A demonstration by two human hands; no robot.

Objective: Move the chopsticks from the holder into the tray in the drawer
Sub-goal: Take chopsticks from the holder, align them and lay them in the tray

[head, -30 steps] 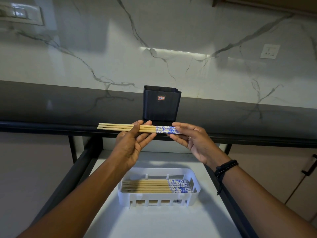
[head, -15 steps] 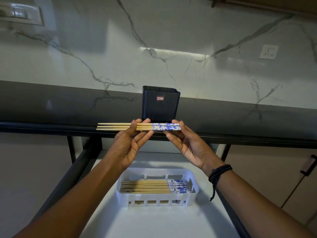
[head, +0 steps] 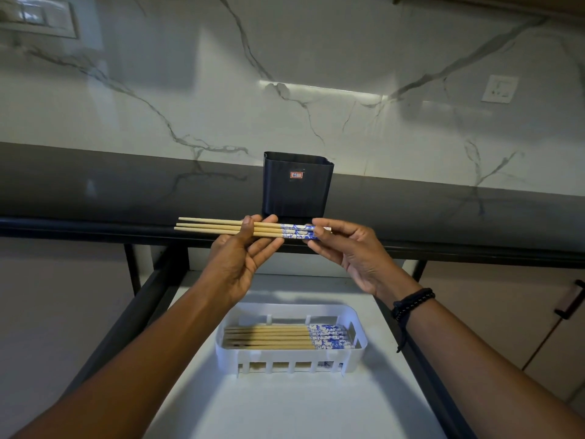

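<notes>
Wooden chopsticks (head: pixel 231 228) now fanned slightly, hands (head: pixel 235 264) barely shifted.

Both forearms are running off the bottom edge, and the left hand (head: pixel 235 259) is covering the middle of the held chopsticks (head: pixel 228 229), while the right hand (head: pixel 351 251) is hiding their patterned ends. The holder (head: pixel 297 185) is showing no interior (its small red label (head: pixel 296 175) is too tiny to read). The tray (head: pixel 291 359) wall is masking the lowest chopsticks.
</notes>
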